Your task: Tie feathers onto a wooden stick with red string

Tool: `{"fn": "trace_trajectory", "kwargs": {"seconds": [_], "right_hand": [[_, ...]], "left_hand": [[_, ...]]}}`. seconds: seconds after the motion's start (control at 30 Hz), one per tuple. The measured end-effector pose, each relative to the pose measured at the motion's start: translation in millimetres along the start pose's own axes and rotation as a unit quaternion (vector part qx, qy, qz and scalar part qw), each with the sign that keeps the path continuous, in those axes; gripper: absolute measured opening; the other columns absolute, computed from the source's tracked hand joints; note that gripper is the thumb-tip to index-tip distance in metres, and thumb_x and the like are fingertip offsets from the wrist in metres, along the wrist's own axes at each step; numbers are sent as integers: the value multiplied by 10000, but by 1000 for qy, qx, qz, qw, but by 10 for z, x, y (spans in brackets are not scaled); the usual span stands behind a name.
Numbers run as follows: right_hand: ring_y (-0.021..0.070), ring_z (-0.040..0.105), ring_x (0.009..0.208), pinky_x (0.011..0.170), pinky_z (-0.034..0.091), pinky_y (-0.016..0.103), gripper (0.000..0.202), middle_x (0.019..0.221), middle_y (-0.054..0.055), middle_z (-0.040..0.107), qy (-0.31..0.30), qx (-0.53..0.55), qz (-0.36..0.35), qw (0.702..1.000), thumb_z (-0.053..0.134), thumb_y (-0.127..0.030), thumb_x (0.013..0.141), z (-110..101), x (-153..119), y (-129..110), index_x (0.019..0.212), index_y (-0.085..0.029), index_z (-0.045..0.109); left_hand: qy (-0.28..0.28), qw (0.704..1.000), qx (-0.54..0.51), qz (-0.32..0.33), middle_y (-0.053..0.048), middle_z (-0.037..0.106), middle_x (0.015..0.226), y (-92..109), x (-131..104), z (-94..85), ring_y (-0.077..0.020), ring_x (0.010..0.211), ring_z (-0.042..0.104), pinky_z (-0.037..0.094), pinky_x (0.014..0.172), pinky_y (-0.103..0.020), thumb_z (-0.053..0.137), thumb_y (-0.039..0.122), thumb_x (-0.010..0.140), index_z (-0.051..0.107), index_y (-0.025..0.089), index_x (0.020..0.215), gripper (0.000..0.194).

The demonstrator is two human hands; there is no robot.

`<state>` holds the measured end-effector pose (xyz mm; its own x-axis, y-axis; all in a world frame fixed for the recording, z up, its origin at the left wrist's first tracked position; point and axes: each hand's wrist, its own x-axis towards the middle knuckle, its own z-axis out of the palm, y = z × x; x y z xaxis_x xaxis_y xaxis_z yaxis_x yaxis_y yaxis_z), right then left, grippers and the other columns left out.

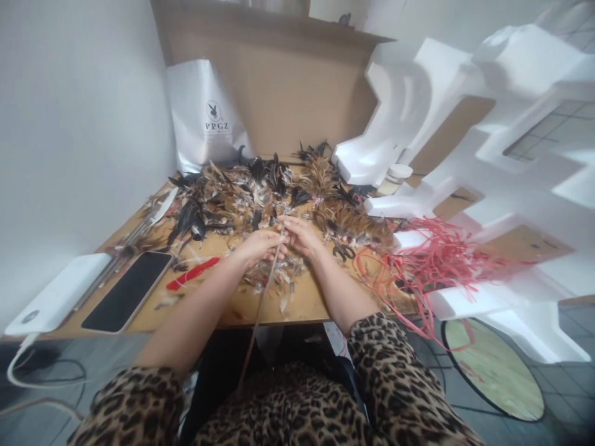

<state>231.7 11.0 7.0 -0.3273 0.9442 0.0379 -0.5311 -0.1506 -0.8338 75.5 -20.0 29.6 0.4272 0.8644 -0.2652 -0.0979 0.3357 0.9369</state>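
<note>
Head view: the left hand (pixel 257 244) and the right hand (pixel 300 235) are brought together at the middle of the wooden table (pixel 307 300), fingertips nearly touching. A thin stick (pixel 260 306) is pinched between them at its upper end; the fingers of both hands are curled narrowly around it, though how tightly each one grips cannot be told. The stick's long axis runs from the fingertips down and slightly leftward, past the table edge toward the lap, so its free end lies nearer the left forearm than the right. Small loose feathers (pixel 279 275) are scattered directly under the hands. Beyond the hands, a large heap of brown and black feathers (pixel 260 195) is spread across the table's far half. A red-handled tool (pixel 193 273) lies just left of the left wrist, with a dark phone (pixel 127 291) and a white power bank (pixel 58 294) further left. A tangle of red strips (pixel 427 260) is seen to the right, against white foam blocks (pixel 488 155). A white bag (pixel 202 114) stands at the back.
</note>
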Motion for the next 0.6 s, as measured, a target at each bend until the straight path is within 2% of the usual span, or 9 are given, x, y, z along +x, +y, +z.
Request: {"fn": "trace_trajectory", "kwargs": {"seconds": [0.07,0.13,0.2,0.23,0.27,0.33,0.4,0.5,0.6], "right_hand": [[51,549,522,485,490,158,299,703,-2,674,37,-16,-5,999,786,-272,622,-36,26,-4,876,-149,687],[47,539,498,465,468,147,227,655,-3,660,109,-57,-11,992,766,-273,646,-88,78,-41,813,-148,677],[48,516,461,427,430,144,146,621,1,649,184,-151,-24,971,705,-262,710,-149,173,-121,786,-144,664],[52,516,455,428,425,150,123,624,7,652,213,-236,-30,948,653,-256,754,-180,240,-177,797,-142,663],[61,533,469,452,440,162,132,640,16,663,233,-337,-30,912,595,-248,793,-210,320,-242,815,-139,667],[100,610,571,566,491,197,198,708,50,693,248,-528,-13,812,519,-234,830,-266,514,-376,846,-128,685],[176,670,768,733,511,259,203,812,116,713,258,-620,13,741,554,-231,800,-312,733,-482,835,-97,702],[291,632,1021,898,465,367,267,1014,232,681,280,-660,54,695,660,-227,715,-357,1030,-524,901,-42,704],[311,601,1091,941,439,409,394,1116,267,640,287,-681,97,667,701,-257,689,-388,1218,-457,1007,-25,683]], "left_hand": [[-9,1000,-25,17,-83,666,636,-9,61,-33,-124,482,622,383,366,-140,764,301,683,706,105,806,239],[-12,996,-81,45,-62,650,634,-22,109,-122,-106,477,607,379,366,-132,763,278,683,705,111,851,244],[9,986,-153,71,-35,626,621,-41,144,-246,-77,459,579,344,347,-110,756,237,687,696,119,892,244],[24,979,-187,80,-22,611,611,-51,157,-310,-61,445,558,313,330,-99,749,216,692,689,121,904,239],[36,972,-215,85,-11,596,607,-61,165,-370,-48,435,538,287,318,-91,739,199,699,681,124,917,237],[51,962,-255,84,7,570,607,-76,171,-461,-33,428,510,257,305,-85,721,185,716,668,131,942,239],[52,957,-274,77,19,549,611,-83,170,-510,-28,427,491,259,306,-89,709,193,731,659,139,958,238],[46,953,-290,72,32,526,610,-86,170,-528,-22,418,464,262,309,-95,703,210,741,651,149,956,229],[33,950,-304,65,41,515,615,-88,177,-529,-20,413,452,273,310,-101,693,206,749,642,156,965,228]]}}
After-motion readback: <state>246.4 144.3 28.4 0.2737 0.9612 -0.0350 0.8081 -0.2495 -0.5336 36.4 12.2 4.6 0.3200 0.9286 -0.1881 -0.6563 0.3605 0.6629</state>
